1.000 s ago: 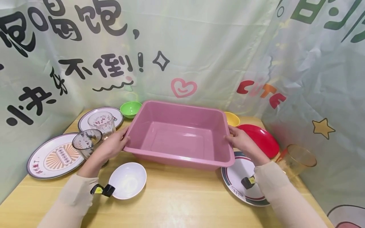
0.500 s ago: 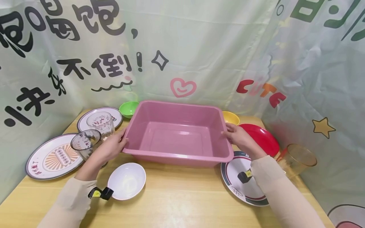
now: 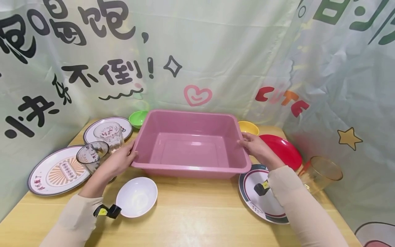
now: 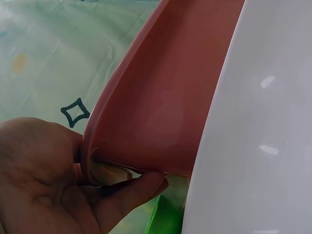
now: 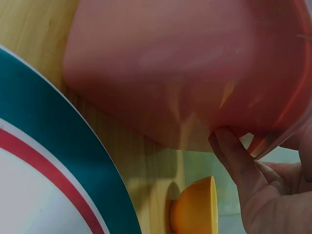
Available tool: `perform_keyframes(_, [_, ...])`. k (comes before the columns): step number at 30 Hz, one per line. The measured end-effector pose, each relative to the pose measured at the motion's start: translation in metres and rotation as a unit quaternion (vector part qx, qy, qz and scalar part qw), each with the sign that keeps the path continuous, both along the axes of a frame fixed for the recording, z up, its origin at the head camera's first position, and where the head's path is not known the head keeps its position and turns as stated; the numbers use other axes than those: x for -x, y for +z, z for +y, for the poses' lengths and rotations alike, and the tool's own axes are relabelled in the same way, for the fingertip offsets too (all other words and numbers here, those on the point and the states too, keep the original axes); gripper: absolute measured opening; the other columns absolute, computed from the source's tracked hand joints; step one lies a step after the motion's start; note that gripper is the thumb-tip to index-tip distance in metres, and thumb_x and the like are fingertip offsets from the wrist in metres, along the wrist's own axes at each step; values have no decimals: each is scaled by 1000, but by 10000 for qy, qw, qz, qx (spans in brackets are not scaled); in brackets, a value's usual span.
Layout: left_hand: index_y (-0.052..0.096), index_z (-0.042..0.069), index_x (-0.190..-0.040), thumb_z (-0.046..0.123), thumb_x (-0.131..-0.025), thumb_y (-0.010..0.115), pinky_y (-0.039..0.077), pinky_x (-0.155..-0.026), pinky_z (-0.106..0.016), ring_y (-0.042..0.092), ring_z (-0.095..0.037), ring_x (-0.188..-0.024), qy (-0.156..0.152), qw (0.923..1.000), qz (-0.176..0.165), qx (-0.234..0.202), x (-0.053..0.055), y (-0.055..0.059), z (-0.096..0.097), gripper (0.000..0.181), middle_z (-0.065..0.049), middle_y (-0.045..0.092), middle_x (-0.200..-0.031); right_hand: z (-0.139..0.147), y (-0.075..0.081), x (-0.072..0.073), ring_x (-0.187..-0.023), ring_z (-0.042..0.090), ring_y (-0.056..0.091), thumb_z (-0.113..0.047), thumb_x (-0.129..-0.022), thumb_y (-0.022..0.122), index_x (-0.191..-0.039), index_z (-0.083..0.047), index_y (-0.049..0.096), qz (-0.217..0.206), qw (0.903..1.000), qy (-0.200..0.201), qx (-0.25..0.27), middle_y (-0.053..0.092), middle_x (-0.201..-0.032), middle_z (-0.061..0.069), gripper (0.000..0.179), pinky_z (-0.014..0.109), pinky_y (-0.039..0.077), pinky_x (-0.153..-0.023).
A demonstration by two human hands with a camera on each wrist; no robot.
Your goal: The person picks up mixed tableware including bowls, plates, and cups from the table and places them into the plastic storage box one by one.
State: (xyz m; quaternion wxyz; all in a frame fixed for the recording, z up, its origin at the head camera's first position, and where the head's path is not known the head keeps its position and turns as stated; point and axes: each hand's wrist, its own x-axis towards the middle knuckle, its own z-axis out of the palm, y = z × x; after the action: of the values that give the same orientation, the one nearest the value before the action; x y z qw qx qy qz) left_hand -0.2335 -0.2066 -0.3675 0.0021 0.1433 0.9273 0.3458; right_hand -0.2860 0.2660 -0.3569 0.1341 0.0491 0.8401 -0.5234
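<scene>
A pink rectangular plastic basin [image 3: 191, 149] stands at the middle back of the wooden table. My left hand [image 3: 119, 159] grips its left rim, the thumb showing against the wall in the left wrist view. On the opposite side my right hand [image 3: 256, 147] holds the right rim, fingers tucked beneath the lip in the right wrist view. Below my left forearm sits a white bowl [image 3: 137, 197]. Under my right forearm lies a white plate with a teal and red border [image 5: 53, 161]. The basin's inside holds nothing.
Left of the basin are two patterned plates [image 3: 58, 169], two clear glasses [image 3: 92, 156] and a green bowl [image 3: 138, 119]. To the right are a yellow bowl [image 3: 248, 128], a red plate [image 3: 282, 151] and an amber cup [image 3: 321, 175]. A printed cloth [image 3: 216, 51] hangs behind.
The basin has shifted slightly left and a little toward the back, with both hands moving along on its rims. The tableware around it stays put.
</scene>
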Motion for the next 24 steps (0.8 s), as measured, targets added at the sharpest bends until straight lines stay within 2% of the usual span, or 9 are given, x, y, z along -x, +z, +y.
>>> perform_keyframes(6, [20, -12, -149, 11, -104, 43, 38, -101, -62, 52, -49, -117, -81, 9998, 10, 202, 1, 3, -3, 55, -38, 49, -130, -1, 0, -2, -123, 33, 51, -32, -95, 64, -156, -16, 24, 13, 10000, 35, 14, 45, -142, 11, 74, 43, 49, -99])
perform_keyframes(11, [21, -9, -150, 22, -106, 42, 46, -93, -57, 59, -41, -108, -54, 9986, -334, 395, 7, 9, -6, 58, -33, 56, -124, 2, 1, -6, -121, 33, 51, -38, -94, 65, -155, -17, 28, 41, 9997, 115, -228, 48, -140, 10, 75, 45, 48, -99])
perform_keyframes(13, [22, -11, -149, 24, -106, 40, 46, -92, -57, 58, -42, -110, 10, 9978, -395, 534, 10, 11, -6, 58, -34, 56, -124, 3, 1, -7, -122, 33, 50, -40, -94, 64, -155, -16, 28, 87, 9991, 215, -357, 47, -140, 10, 75, 46, 47, -100])
perform_keyframes(17, [28, -13, -146, 20, -106, 39, 43, -95, -61, 53, -48, -115, 48, 9965, -201, 814, 18, 15, -2, 53, -36, 55, -124, 2, 2, -10, -124, 35, 49, -36, -97, 61, -155, -14, 27, 245, 9976, 427, -481, 46, -142, 13, 71, 47, 47, -100])
perform_keyframes(20, [36, -15, -140, 15, -105, 39, 46, -90, -58, 58, -45, -107, -7, 9958, -100, 906, 26, 18, 1, 46, -34, 59, -115, 0, 3, -11, -123, 36, 50, -29, -99, 57, -155, -11, 26, 359, 9964, 553, -537, 46, -142, 16, 65, 48, 48, -99])
perform_keyframes(24, [40, -15, -135, 12, -103, 38, 49, -81, -51, 61, -37, -92, -92, 9955, -160, 931, 32, 21, 2, 41, -28, 63, -102, -1, 4, -13, -123, 35, 51, -26, -100, 56, -155, -12, 25, 420, 9952, 618, -625, 46, -142, 16, 64, 46, 49, -98])
